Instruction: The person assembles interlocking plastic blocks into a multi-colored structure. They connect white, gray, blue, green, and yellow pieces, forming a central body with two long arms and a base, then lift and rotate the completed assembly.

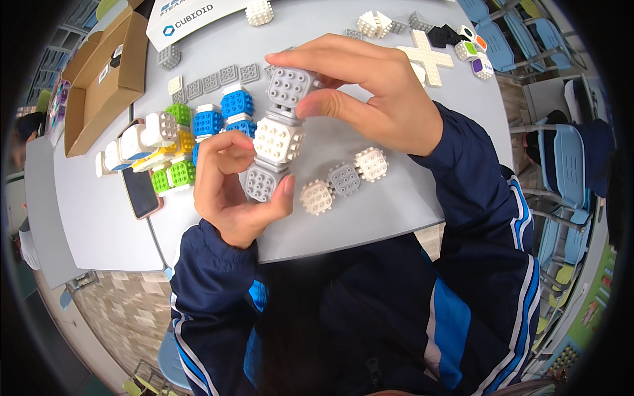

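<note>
Between my hands is a joined column of studded cube blocks, held above the table. Its top grey cube (290,87) sits between the thumb and fingers of my right hand (370,92). A white cube (278,140) makes the middle, with grey connectors on either side. My left hand (228,188) grips the lower grey cube (262,183), thumb on one side and curled fingers on the other. On the table near the front edge lies a separate row of three cubes, a grey cube (344,179) between two white ones.
Blue, green, yellow and white block assemblies (208,123) stand at left, beside a phone (141,195). Flat grey connector plates (211,82) lie in a row behind. An open cardboard box (105,89) is far left; a white cross-shaped piece (428,58) lies far right.
</note>
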A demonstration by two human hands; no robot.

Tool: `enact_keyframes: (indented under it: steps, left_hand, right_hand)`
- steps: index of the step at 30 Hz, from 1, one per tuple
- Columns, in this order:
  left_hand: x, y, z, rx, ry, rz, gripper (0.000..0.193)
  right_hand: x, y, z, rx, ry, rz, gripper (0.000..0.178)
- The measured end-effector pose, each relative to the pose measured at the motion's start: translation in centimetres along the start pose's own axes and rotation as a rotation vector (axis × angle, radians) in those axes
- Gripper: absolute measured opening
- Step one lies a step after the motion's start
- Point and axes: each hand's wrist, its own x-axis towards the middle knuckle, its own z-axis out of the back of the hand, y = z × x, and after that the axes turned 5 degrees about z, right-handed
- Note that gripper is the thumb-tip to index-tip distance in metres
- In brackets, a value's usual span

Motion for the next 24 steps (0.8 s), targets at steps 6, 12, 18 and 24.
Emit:
enact_keyframes:
  steps: [6,12,18,24]
  left_hand:
    - [-0.1,0.1,0.0,-0.049,-0.031,0.050,0.044]
    - [-0.1,0.1,0.2,-0.036,0.009,0.026,0.043]
    - [-0.2,0.0,0.2,-0.217,-0.017,0.132,0.041]
    - [-0.4,0.0,0.1,-0.199,-0.007,0.181,0.040]
  right_hand:
    - [-0.1,0.2,-0.3,-0.056,-0.018,0.054,0.049]
    - [-0.1,-0.2,-1.1,-0.068,-0.060,0.107,0.050]
    - [-0.5,0.4,-0.9,-0.018,0.048,0.081,0.097]
    - [-0.2,1.3,-1.6,-0.144,0.087,0.134,0.125]
